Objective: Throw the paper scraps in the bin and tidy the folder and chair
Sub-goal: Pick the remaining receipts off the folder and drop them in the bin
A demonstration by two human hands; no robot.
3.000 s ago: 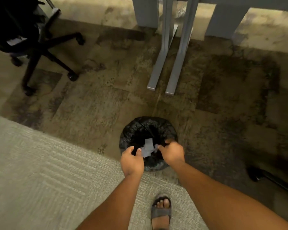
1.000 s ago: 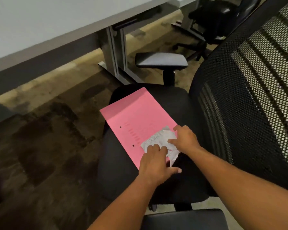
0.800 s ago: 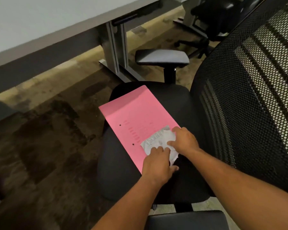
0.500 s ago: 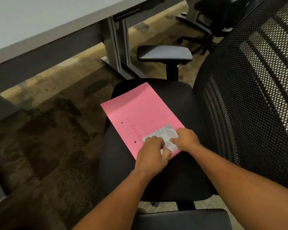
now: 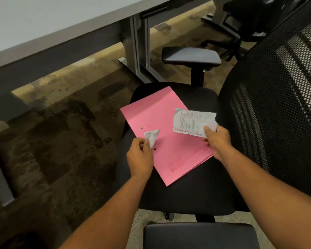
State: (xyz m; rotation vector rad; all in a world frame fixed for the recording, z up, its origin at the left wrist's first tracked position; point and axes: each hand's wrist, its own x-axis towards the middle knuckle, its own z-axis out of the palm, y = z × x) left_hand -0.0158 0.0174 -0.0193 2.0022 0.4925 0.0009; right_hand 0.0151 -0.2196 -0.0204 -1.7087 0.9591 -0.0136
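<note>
A: Start at the hands. What has each got?

B: The left hand (image 5: 140,157), at centre frame, pinches a small crumpled scrap (image 5: 152,136) between thumb and fingertips. The right hand (image 5: 216,141), just right of centre, grips a larger printed, torn scrap (image 5: 192,122) by its lower right corner.

A: And below them?

B: Both scraps are lifted over the pink folder (image 5: 166,137), which lies flat and skewed on the black chair seat (image 5: 187,191) in mid-frame. The mesh backrest (image 5: 276,105) fills the right side; the desk edge (image 5: 61,33) runs across the upper left.

A: Where's the bin?

B: Not in view, so the scraps will have to be carried to it.

A: What could go wrong?

B: The big scrap is held by one corner only, so I judge it could flap loose or tear further on the way. The small one sits in a light pinch and could slip to the carpet (image 5: 61,141). A knock from a forearm might also slide the folder off the seat's front edge.
</note>
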